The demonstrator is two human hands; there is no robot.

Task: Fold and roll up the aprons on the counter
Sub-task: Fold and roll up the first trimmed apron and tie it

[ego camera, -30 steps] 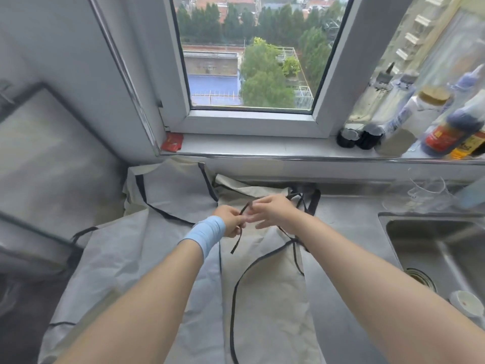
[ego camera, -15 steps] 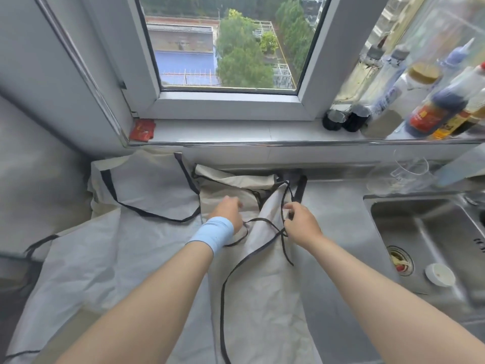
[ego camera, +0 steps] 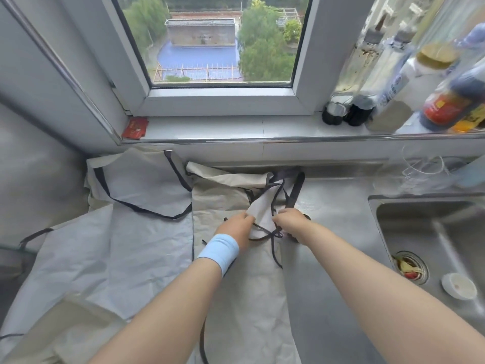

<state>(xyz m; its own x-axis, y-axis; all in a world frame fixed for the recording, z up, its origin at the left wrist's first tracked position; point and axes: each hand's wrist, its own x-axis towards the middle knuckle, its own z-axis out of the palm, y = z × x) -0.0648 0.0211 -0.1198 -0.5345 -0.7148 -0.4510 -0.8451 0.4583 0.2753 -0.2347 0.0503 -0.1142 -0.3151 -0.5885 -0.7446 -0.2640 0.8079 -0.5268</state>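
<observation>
Your left hand (ego camera: pixel 235 228) pinches a folded corner of the apron (ego camera: pixel 237 298); your right hand (ego camera: pixel 291 223) pinches its dark strap (ego camera: pixel 273 249), frame centre.

Two aprons (ego camera: pixel 244 298), two hands (ego camera: pixel 236 228), one sink (ego camera: pixel 433 232), one red packet (ego camera: pixel 135 128), at least five bottles (ego camera: pixel 443 106)

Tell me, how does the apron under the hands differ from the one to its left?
The folded apron is a narrow strip; the left apron lies spread wide. Left hand and right hand grip the folded apron; the left apron lies untouched. Both are pale with dark trim.
</observation>
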